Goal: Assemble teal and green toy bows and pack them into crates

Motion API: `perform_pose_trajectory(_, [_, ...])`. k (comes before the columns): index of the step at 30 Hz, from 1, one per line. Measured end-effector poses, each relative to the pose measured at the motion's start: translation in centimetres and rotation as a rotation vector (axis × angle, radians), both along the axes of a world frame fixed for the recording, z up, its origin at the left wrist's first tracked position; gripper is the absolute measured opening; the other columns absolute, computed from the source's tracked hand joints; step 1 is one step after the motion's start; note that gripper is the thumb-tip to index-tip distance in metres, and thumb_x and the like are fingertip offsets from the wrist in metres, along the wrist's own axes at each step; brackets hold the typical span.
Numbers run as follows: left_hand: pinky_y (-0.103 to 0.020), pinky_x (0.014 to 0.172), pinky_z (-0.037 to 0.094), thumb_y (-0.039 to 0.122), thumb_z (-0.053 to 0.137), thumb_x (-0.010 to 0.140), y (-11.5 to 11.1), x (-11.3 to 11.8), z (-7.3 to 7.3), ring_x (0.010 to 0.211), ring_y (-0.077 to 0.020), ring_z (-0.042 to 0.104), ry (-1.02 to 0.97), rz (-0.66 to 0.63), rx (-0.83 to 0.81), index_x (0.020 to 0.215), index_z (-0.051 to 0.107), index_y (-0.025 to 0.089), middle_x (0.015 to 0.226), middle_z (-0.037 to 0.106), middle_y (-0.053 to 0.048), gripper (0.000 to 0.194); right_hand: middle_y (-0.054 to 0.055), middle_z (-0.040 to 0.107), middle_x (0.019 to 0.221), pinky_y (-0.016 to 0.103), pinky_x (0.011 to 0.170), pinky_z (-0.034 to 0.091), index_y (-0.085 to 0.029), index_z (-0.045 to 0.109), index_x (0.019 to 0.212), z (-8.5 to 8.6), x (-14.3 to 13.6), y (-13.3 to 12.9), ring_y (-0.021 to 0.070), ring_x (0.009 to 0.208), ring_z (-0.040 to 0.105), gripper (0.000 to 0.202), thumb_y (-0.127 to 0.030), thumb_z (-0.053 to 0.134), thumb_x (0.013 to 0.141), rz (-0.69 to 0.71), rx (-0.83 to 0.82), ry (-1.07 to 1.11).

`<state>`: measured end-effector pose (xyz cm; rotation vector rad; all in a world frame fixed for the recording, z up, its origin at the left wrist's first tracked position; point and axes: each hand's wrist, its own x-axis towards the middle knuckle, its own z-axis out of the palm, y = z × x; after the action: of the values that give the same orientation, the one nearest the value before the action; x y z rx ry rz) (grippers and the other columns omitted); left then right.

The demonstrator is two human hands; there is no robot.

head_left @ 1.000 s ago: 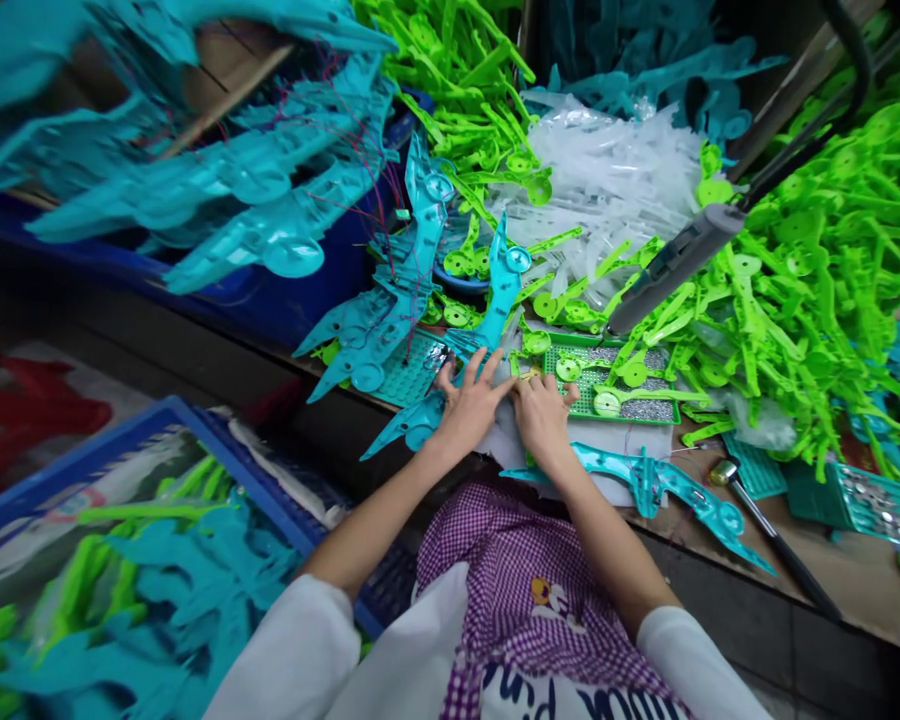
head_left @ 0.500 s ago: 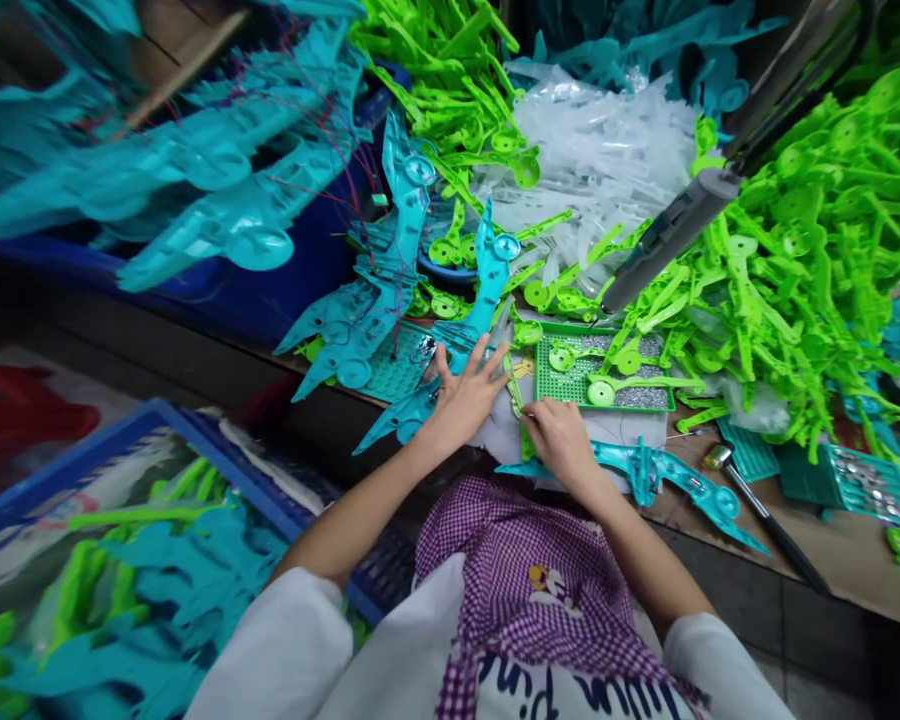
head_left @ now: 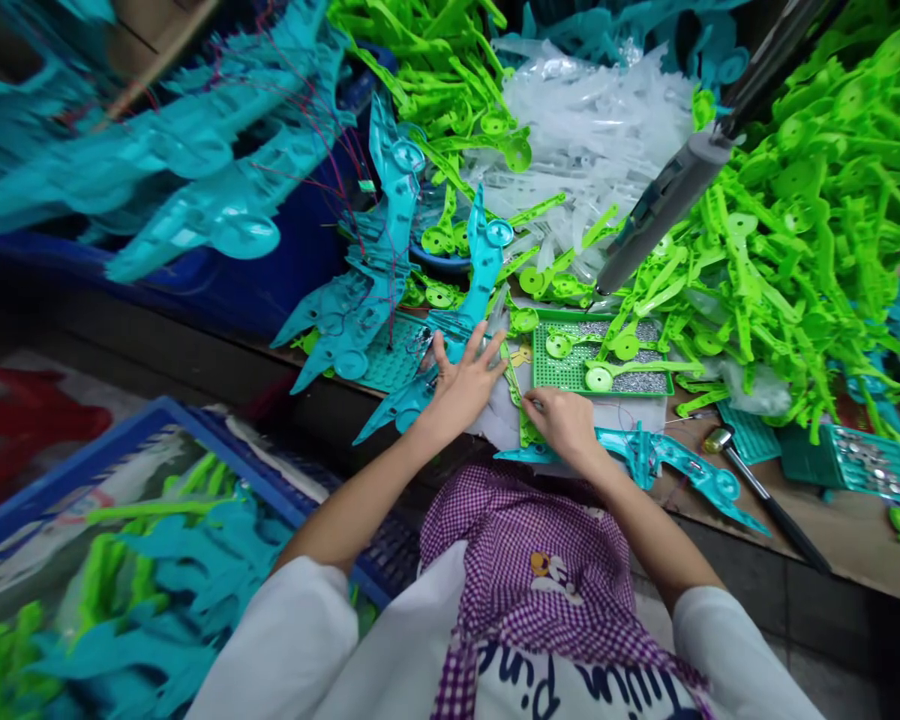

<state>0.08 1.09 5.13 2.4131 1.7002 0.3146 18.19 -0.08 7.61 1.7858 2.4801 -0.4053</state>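
Observation:
My left hand (head_left: pixel 465 388) lies with fingers spread over a teal plastic shell (head_left: pixel 484 262), its fingertips beside a thin green plastic arm (head_left: pixel 511 380). My right hand (head_left: pixel 564 420) is closed in a pinch at the lower end of that green arm; whatever is between its fingertips is too small to make out. Below the right hand, another teal shell (head_left: pixel 701 468) lies along the table's front edge, partly hidden by the wrist. Just beyond the right hand stands a green tray (head_left: pixel 559 373) with small metal pieces and several green arms.
A grey electric screwdriver (head_left: pixel 664 210) hangs above the tray. Heaps of green arms (head_left: pixel 795 210) and clear plastic parts (head_left: pixel 585 120) fill the back. At right lie a hammer (head_left: pixel 765 490) and a teal box (head_left: pixel 817 465) of metal pieces. A blue crate (head_left: pixel 217 455) stands lower left.
The whole view has shifted slightly. Both hands keep almost the same place and pose, the left spread and the right pinched; no part has visibly moved.

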Motion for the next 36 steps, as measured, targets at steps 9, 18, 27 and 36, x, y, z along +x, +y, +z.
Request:
perform_pose_trajectory(9, [-0.072,0.117,0.002,0.004,0.046,0.088,-0.1,0.7,0.1,0.152,-0.0326,0.021,0.052,-0.012,0.032,0.124,0.067,0.029,0.161,0.035,-0.004,0.048,0.008,0.075,0.108,0.027,0.058,0.032,-0.022,0.07,0.107,1.7,-0.6,0.4,0.0188,0.09,0.071,0.032,-0.03,0.039,0.103,0.166,-0.025,-0.233])
perform_pose_trajectory(18, [-0.066,0.12,0.021,0.004,0.036,0.09,0.1,0.9,-0.3,0.152,-0.0297,0.022,0.269,-0.101,0.144,0.12,0.069,0.019,0.159,0.038,-0.008,0.047,0.011,0.075,0.099,0.027,0.052,0.029,-0.017,0.067,0.1,1.5,-1.4,0.8,0.024,0.083,0.075,0.033,-0.024,0.035,0.102,0.335,0.038,-0.436])
perform_pose_trajectory(27, [-0.065,0.119,0.024,0.007,0.04,0.09,0.6,1.0,-1.2,0.152,-0.0303,0.022,0.275,-0.109,0.142,0.113,0.072,0.021,0.158,0.04,-0.006,0.042,0.011,0.077,0.092,0.028,0.055,0.036,-0.022,0.065,0.104,1.8,-1.2,1.1,0.0263,0.087,0.075,0.033,-0.03,0.033,0.103,0.293,-0.039,-0.417])
perform_pose_trajectory(36, [-0.064,0.119,0.023,0.006,0.047,0.089,0.5,0.9,0.4,0.149,-0.0317,0.029,0.26,-0.172,0.132,0.103,0.076,0.019,0.152,0.049,-0.006,0.034,0.009,0.074,0.095,0.026,0.054,0.035,-0.019,0.063,0.101,1.1,-1.1,1.1,0.023,0.083,0.075,0.03,-0.018,0.032,0.102,0.36,0.013,-0.38])
